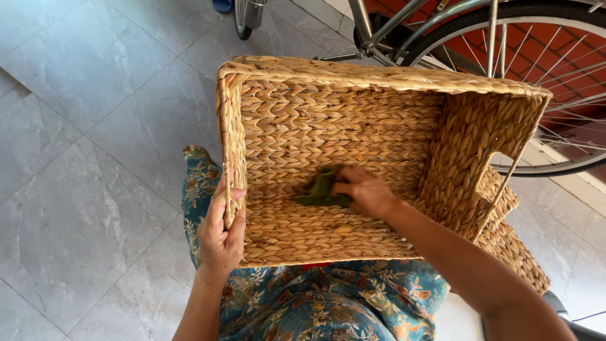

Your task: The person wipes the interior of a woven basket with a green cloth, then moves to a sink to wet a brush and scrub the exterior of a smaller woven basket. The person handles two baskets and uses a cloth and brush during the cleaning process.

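Across the grey tiled floor (pixel 88 126), the largest thing in view was a rectangular woven basket (pixel 328 120) of pale straw-coloured fibre, tipped on its side over the person's lap so that its open mouth faced up toward the camera and its inside could be reached. Behind it stood a bicycle (pixel 505 38), one spoked wheel and part of the frame showing past the basket's far rim, with red brick paving beyond. A second piece of the same weave (pixel 517 252), perhaps a lid or another basket, lay just beside and below the basket's right end. Under the basket spread a blue floral garment (pixel 315 303) worn by the person. The left hand (pixel 221 233) was wrapped around the basket's left rim, thumb inside and fingers closed over the edge, seemingly to steady the tilted basket. The right hand (pixel 366 189) reached deep inside, fingers bunched on a small green cloth (pixel 319 188) and pressing it against the inner woven wall, where it sat near the middle of the basket
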